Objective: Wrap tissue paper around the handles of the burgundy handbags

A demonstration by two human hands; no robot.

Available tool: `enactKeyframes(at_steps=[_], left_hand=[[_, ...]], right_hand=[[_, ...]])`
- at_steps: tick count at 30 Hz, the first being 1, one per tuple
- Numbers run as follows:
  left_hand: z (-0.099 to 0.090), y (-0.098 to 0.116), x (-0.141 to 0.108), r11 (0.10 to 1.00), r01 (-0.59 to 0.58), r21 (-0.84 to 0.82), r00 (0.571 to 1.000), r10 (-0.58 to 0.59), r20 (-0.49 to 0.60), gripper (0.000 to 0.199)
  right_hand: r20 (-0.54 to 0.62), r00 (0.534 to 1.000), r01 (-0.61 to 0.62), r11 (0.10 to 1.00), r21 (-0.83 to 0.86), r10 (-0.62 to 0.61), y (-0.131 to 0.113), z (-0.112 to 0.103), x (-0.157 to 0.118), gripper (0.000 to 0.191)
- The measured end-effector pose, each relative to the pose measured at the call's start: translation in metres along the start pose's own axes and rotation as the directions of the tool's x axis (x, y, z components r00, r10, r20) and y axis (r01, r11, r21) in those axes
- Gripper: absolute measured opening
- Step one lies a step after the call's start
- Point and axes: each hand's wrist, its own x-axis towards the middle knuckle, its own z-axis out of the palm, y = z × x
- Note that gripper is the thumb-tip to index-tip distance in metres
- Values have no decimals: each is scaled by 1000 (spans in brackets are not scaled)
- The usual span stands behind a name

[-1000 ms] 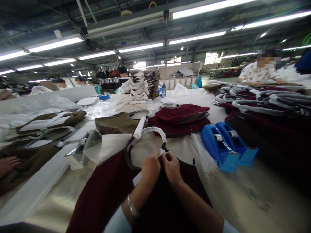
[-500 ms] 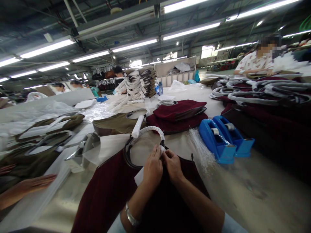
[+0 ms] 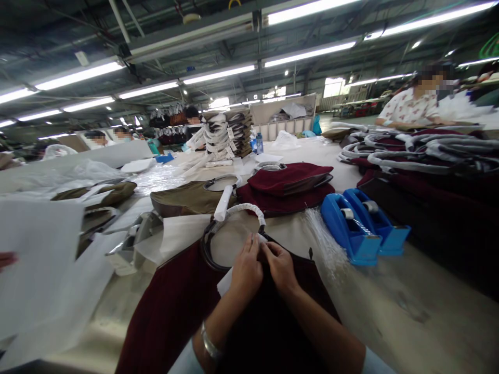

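A dark maroon handbag (image 3: 167,298) lies in front of me with its round handle (image 3: 245,209) standing up, part of it wrapped in white. At the handle's right base, both my hands meet on a white wrapping strip (image 3: 262,238). My left hand (image 3: 246,270) presses it with fingers close together; a loose white end (image 3: 224,283) sticks out beneath that wrist. From the right, my right hand (image 3: 279,264) pinches the same strip between thumb and fingertips. A white roll (image 3: 223,203) rests against the handle's left side.
Two blue tape dispensers (image 3: 351,228) stand on the right by a bundle of clear plastic ties (image 3: 325,239). A grey dispenser (image 3: 134,244) sits left. Maroon bags (image 3: 288,179) and an olive bag (image 3: 183,197) lie ahead. A co-worker's hand (image 3: 7,261) shows far left.
At the left, the co-worker's arm has drawn back and a large white sheet is now raised there. My hands stay at the handle base, with only slight finger movement.
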Motion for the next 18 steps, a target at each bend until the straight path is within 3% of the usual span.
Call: enactKeyframes(at_steps=[2,4,6,8,10,13,18], left_hand=[[-15,-5,6,974,39,-224,995,-19,93,69],[-34,-10,13,881,160,-444,978,-82,190,67],[-50,-12,21,786,291,-546,947,-158,278,61],[-59,-12,25,749,363,-554,918,-185,351,55],[-58,-12,27,731,403,-550,894,-187,407,49],[-46,-12,25,631,466,-620,872,-208,444,50],[-22,-6,17,476,463,-748,887,-260,383,49]], right_hand=[[6,998,-66,994,85,66,-1,0,2,36],[5,993,-119,985,127,119,-5,1,2,37],[1,991,-135,983,121,136,-11,2,1,37],[8,991,-135,985,109,135,-15,1,-1,36],[19,991,-134,985,105,132,-16,-1,-3,35],[16,995,-104,993,57,104,-16,-3,-4,33],[-58,995,-77,997,-23,76,-20,-6,0,31]])
